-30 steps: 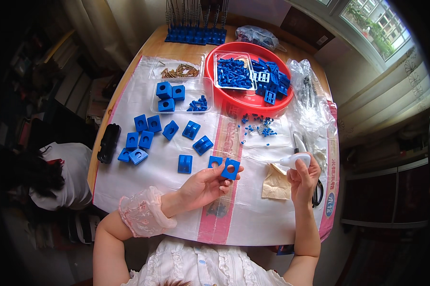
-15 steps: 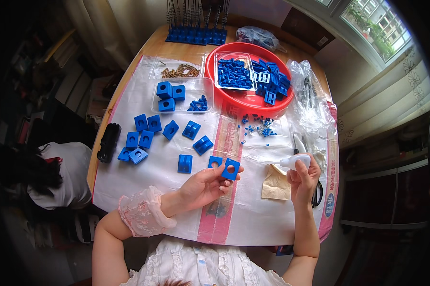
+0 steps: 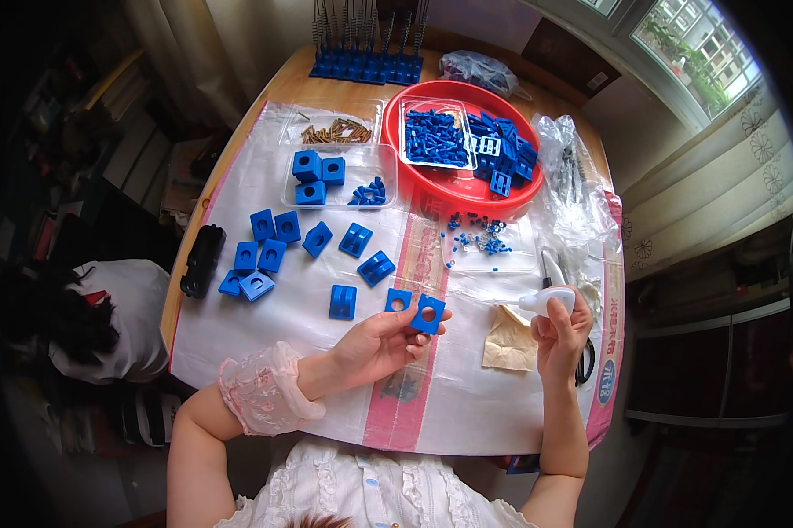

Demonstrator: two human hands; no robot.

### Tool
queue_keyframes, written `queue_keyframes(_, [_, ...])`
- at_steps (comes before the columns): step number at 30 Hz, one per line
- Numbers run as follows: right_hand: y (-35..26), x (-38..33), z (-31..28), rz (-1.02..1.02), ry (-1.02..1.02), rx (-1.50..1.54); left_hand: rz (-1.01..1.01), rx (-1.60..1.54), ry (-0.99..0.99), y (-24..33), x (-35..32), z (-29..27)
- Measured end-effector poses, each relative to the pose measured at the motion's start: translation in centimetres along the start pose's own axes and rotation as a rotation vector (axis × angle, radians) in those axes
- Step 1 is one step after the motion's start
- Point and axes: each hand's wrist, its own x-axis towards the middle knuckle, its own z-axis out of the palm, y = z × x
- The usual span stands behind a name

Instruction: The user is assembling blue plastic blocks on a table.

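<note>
Between the thumb and fingers of my left hand (image 3: pixel 374 352) is a blue plastic block with a round hole (image 3: pixel 427 314), held up over the sheet. Just behind it a second holed blue block (image 3: pixel 398 300) shows partly; whether my fingers touch that one I cannot tell. My right hand (image 3: pixel 562 333) grips a small white squeeze bottle (image 3: pixel 555 300), its thin nozzle pointing left toward the blue block but apart from it. Below the bottle lies a folded tan cloth or paper (image 3: pixel 511 339). Several more blue blocks (image 3: pixel 270 256) lie to the left of my left hand.
A red basin (image 3: pixel 467 198) holds blue parts and a clear tray. Clear boxes (image 3: pixel 339 202) contain blue blocks and brass-coloured pins (image 3: pixel 339 131). Small parts (image 3: pixel 487 238) lie before the basin. Black case (image 3: pixel 203 261) left, plastic bag (image 3: pixel 572 176) right, spring rack (image 3: pixel 365 66) behind. Another person sits left.
The view has shifted very slightly. Both hands keep nearly the same pose, with the block and the bottle still held.
</note>
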Motion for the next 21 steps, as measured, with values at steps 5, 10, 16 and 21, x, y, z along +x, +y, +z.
queue_keyframes(5, [0.00,0.02,-0.06,0.001,-0.005,-0.002,0.000,0.001,-0.006,-0.05,0.03,-0.04])
queue_keyframes(10, [0.02,0.03,-0.14,-0.002,-0.011,0.003,-0.004,0.002,-0.011,-0.03,0.06,0.02])
queue_keyframes(16, [0.15,0.01,-0.10,-0.004,0.000,-0.003,-0.005,0.006,-0.010,-0.03,0.02,0.08])
queue_keyframes(21, [0.16,0.02,-0.18,0.003,-0.004,-0.007,-0.008,0.009,0.000,0.00,-0.03,0.12])
